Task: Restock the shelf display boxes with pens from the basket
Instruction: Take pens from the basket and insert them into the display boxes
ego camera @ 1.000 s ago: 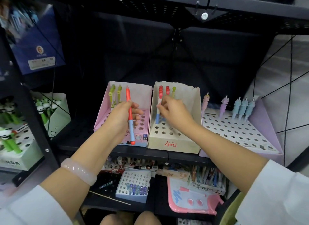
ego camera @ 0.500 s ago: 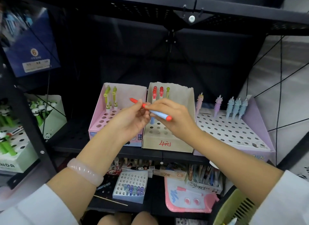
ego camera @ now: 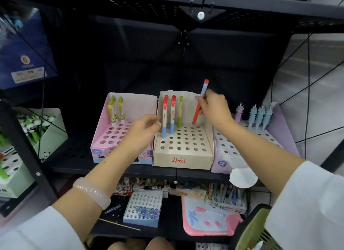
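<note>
Red-tipped pen (ego camera: 200, 102) tilts over the beige box (ego camera: 183, 156), pinched by the right hand (ego camera: 214, 108); left hand (ego camera: 143, 130) hangs loosely curled, holding nothing.

right hand (ego camera: 214, 108) gripping pen (ego camera: 200, 102), beige box (ego camera: 183, 159)

Black metal shelving (ego camera: 186, 170); pale tiled floor (ego camera: 316, 78).

- beige display box (ego camera: 183, 153) with red handwriting
- pink display box (ego camera: 119, 130)
- lilac display box (ego camera: 260, 142)
- red-and-blue pen (ego camera: 200, 102)
- pale pink bangle (ego camera: 91, 192)
- green basket (ego camera: 249, 231)
</note>
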Demonstrator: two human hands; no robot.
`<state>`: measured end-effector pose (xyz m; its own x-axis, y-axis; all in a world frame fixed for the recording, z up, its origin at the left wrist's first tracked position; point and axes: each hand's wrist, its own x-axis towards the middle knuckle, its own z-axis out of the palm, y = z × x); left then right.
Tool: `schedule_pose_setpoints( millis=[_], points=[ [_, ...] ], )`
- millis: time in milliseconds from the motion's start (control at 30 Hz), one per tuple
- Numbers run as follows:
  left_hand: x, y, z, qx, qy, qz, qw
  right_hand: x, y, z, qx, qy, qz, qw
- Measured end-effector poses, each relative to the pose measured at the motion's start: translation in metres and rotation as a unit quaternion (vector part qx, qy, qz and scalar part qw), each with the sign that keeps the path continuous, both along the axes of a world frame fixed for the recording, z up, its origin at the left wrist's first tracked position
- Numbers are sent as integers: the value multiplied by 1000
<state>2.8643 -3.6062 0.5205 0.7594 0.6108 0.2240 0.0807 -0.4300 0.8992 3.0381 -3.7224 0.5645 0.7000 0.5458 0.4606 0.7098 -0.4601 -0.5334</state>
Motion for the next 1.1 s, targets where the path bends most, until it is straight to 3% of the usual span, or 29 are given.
schedule_pose_setpoints(
  millis=[333, 533, 667, 833, 1000, 1100],
  points=[
    [1, 2, -3, 0, 2, -21, 1000, 7, 31, -7, -263, -11, -80, 961],
    [-2, -5, -3, 19, -30, 4, 999, 6, 11, 6, -156, 19, -77, 985],
    [-6, -33, -4, 51, -73, -4, 996, -20, -32, 13, -48, 108, 41, 992],
    [-5, -101, -38, 31, -40, -128, 990, -59, -118, -18, -58, 227, 169, 957],
    [-5, -173, -101, 25, 35, -216, 975, -75, -208, -105, -224, 333, 176, 899],
    [-7, -203, -133, 63, 86, -270, 957, -74, -251, -174, -394, 281, 147, 863]
  ],
)
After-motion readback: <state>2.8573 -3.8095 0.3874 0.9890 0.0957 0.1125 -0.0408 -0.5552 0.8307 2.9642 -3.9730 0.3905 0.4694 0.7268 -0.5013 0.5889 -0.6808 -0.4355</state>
